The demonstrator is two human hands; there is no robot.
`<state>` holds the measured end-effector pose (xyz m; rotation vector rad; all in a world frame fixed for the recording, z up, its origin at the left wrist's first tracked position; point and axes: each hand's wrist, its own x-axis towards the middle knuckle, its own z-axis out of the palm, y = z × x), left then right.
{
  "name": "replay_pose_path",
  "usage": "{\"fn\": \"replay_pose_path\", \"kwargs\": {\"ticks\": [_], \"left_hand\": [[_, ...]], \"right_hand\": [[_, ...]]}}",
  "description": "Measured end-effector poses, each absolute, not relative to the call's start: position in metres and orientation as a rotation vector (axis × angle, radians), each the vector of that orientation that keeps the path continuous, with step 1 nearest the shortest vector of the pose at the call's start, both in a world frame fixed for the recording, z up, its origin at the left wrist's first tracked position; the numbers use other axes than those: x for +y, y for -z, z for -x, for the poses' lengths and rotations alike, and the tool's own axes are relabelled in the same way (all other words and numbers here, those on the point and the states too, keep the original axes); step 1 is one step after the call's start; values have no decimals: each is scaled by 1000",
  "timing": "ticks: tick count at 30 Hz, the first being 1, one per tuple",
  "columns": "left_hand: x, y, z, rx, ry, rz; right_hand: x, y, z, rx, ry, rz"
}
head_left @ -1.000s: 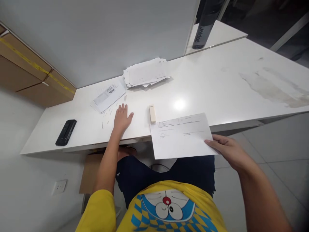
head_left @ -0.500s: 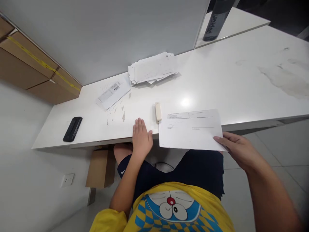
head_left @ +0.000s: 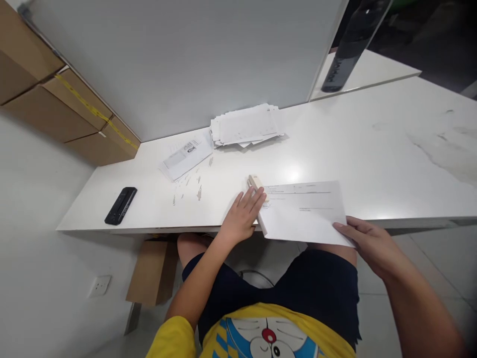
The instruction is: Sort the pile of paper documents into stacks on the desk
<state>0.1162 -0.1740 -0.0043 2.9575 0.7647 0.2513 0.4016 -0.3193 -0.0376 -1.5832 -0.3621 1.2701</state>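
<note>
My left hand (head_left: pixel 241 215) lies over a small cream-coloured stapler (head_left: pixel 256 181), fingers close together on its body and partly hiding it. The stapler sits slanted at the left edge of a printed sheet of paper (head_left: pixel 301 214). That left edge is slightly lifted or bent beside my left hand. My right hand (head_left: pixel 361 238) pinches the sheet's lower right corner, thumb on top. The sheet rests partly on the table and juts out over its front edge.
Behind the stapler is an untidy paper stack (head_left: pixel 248 127), with loose printed papers (head_left: pixel 188 156) to its left. A black device (head_left: pixel 121 205) lies far left on the white table (head_left: pixel 216 199). Cardboard boxes (head_left: pixel 89 109) stand at the left wall, and a dark bottle (head_left: pixel 343 64) at the back right.
My left hand has moved right from the bare tabletop onto the stapler, which has turned to a slant. The right hand still holds the sheet. The head view has shifted a little.
</note>
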Motion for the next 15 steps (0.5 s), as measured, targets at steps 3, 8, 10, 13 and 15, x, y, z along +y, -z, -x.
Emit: {"fn": "replay_pose_path", "kwargs": {"ticks": [3, 8, 10, 13, 15], "left_hand": [[-173, 4, -115, 721, -287, -2975], [-176, 12, -112, 760, -327, -2991], [-177, 13, -113, 742, -303, -3001], [-176, 15, -114, 702, -281, -2996], [-175, 16, -115, 682, -278, -2984]], "right_hand": [[-317, 39, -407, -349, -1289, 1596], [-316, 43, -412, -360, -1299, 1647], [-316, 46, -414, -340, -1298, 1660], [-318, 48, -415, -324, -1297, 1678], [-318, 48, -416, -320, -1303, 1670]]}}
